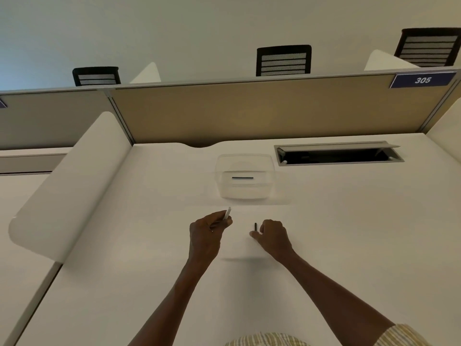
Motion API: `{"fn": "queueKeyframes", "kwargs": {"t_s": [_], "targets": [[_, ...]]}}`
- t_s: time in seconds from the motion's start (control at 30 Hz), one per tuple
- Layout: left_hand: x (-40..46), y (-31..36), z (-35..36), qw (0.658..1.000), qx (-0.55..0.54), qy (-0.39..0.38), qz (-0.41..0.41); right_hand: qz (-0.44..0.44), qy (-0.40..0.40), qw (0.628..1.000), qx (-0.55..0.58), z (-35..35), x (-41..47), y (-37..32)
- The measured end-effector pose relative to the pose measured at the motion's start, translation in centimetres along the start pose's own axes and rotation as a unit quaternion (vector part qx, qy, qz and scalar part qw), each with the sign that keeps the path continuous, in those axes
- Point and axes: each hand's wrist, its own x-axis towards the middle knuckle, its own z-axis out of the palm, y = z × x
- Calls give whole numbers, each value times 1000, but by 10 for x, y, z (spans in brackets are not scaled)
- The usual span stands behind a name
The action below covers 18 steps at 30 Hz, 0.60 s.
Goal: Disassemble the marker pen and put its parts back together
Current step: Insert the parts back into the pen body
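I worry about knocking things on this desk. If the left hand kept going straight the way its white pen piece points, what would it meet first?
Probably the clear plastic container, just beyond the white pen piece in the left hand. The desk between looks bare, though depth is hard to judge.

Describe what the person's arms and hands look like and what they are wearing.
Both forearms are bare down to the left hand and right hand; no gloves, watch or rings are visible. Short striped sleeves in pale yellow, white and grey show at the bottom edge, clearest on the right arm.
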Motion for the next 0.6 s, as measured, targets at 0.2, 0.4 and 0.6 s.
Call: {"fn": "queueKeyframes", "kwargs": {"t_s": [0.2, 0.4, 0.6], "targets": [[0, 2, -1, 1000, -9, 6, 5, -32, 6, 996, -85, 8, -3, 1], [0, 3, 0, 999, -37, 14, 3, -24, 6, 996, -90, 9, -3, 3], [1, -2, 0, 999, -15, 23, 43, 16, 35, 993, 110, -11, -6, 0]]}}
